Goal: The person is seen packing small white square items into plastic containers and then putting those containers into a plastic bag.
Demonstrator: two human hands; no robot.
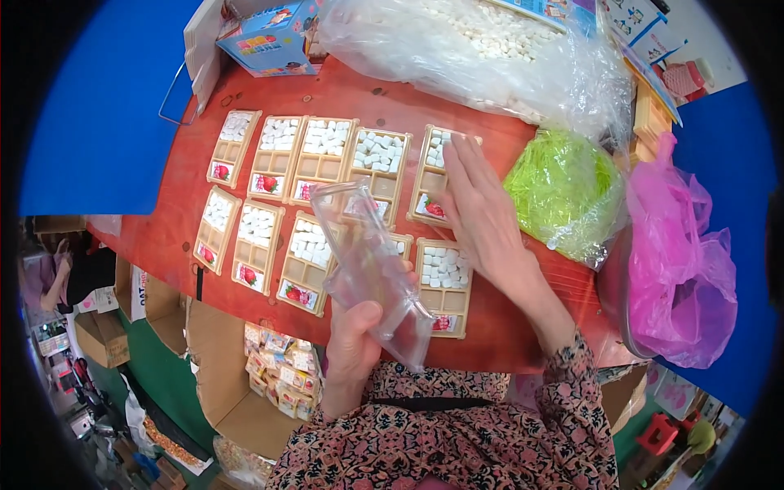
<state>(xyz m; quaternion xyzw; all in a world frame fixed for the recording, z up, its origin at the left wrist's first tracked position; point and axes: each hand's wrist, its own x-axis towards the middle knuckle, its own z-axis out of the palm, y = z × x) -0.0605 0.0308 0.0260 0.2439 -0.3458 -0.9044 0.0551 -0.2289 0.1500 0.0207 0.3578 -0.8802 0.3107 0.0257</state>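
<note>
Clear plastic sleeve (371,269) is pinched upright in the left hand (353,343), whose grip should hold its mouth wide, while the right hand (482,216) lies flat and unclosed on the upper-right wooden tray (431,175).

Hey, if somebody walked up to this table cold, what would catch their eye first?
Probably the two rows of small wooden trays filled with white cubes, laid out across the red table. Right over them, the left hand holds up a clear plastic bag, while the right hand rests on a tray in the upper row. At the right edge sit bright green shredded filler and a pink bag.
</note>
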